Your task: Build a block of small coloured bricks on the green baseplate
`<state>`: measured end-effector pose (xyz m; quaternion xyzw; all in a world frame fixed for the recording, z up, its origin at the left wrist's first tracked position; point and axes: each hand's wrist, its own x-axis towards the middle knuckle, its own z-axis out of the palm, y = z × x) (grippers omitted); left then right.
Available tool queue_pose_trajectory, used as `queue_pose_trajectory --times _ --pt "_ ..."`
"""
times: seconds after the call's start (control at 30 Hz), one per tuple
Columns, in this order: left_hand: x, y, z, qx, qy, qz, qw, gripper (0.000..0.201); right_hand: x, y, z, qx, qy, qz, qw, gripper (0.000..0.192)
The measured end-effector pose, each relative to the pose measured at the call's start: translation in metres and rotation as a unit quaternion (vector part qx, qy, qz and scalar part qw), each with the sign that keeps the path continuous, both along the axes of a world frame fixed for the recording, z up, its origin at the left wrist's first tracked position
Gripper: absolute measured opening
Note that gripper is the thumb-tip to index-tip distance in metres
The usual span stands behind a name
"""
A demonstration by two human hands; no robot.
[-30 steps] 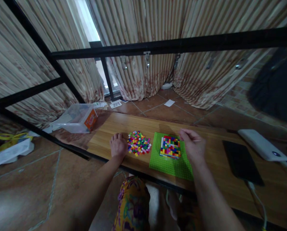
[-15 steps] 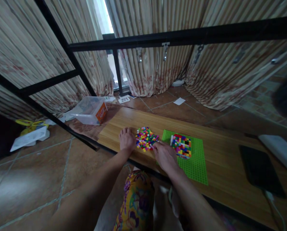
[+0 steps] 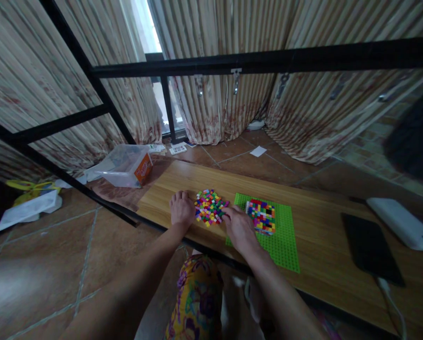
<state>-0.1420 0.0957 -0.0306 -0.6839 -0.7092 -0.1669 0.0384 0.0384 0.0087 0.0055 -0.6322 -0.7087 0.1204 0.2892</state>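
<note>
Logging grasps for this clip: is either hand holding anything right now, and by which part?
Left hand rests flat on the table beside the loose brick pile, holding nothing. Right hand has fingertips at the pile's edge; whether they pinch a brick cannot be told.

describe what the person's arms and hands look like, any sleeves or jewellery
Both forearms are bare up to the bottom edge of the picture, with no sleeve in view. The left hand and right hand wear no gloves, and no watch, bracelet or ring can be made out. The fingers are too small to show nail detail.
</note>
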Motion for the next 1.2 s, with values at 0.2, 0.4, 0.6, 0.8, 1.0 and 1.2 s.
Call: queue_pose_trajectory --times 0.2,0.4,0.6,0.8,1.0,1.2 --pt "-0.001 0.001 -0.001 -0.002 0.001 0.002 1.000 0.031 0.031 -0.001 0.014 0.120 0.151 -0.049 0.980 0.020" --pt "-0.002 0.002 -0.002 0.006 -0.003 -0.001 1.000 0.031 0.091 0.005 0.005 0.125 0.245 -0.189 0.943 0.023" --pt "-0.002 0.002 -0.001 0.008 -0.007 0.000 1.000 0.031 0.127 0.010 -0.011 0.068 0.272 -0.223 0.934 0.024" --pt "-0.002 0.003 -0.001 0.002 -0.007 0.006 1.000 0.032 0.123 0.012 -0.013 0.027 0.270 -0.200 0.942 0.024" --pt "-0.002 0.003 -0.002 0.007 -0.007 0.003 1.000 0.034 0.122 0.011 -0.012 0.017 0.268 -0.189 0.945 0.024" --pt "-0.001 0.002 0.000 -0.001 -0.007 0.007 1.000 0.033 0.123 0.011 -0.011 0.021 0.279 -0.185 0.942 0.024"
